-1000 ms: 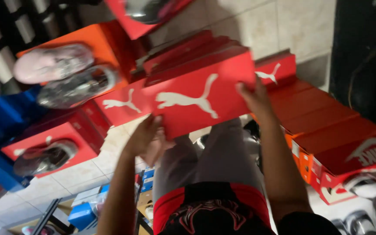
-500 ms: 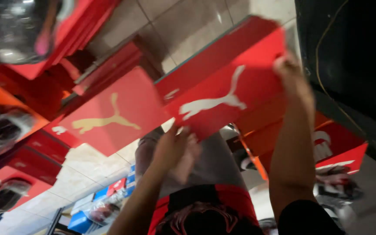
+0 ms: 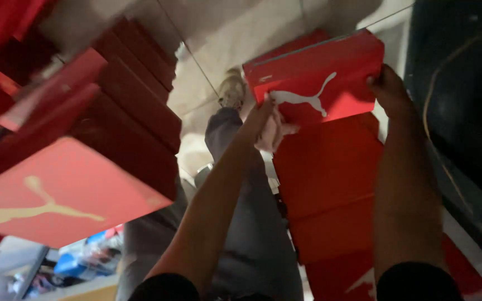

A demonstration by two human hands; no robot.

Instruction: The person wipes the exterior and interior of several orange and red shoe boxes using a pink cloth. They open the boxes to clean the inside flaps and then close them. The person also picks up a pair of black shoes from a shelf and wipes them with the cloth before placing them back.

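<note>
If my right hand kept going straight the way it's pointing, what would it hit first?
The right hand already grips the edge of the red shoebox, fingers pointing up-frame. Straight on, it would probably meet only the pale tiled floor beyond, though depth is unclear.

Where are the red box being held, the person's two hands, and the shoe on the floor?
Red box [image 3: 330, 67], head view, on its lid.
Left hand [image 3: 266, 120], head view, its back.
Right hand [image 3: 389, 92], head view, its back.
Shoe [image 3: 232, 89], head view, its top.
</note>
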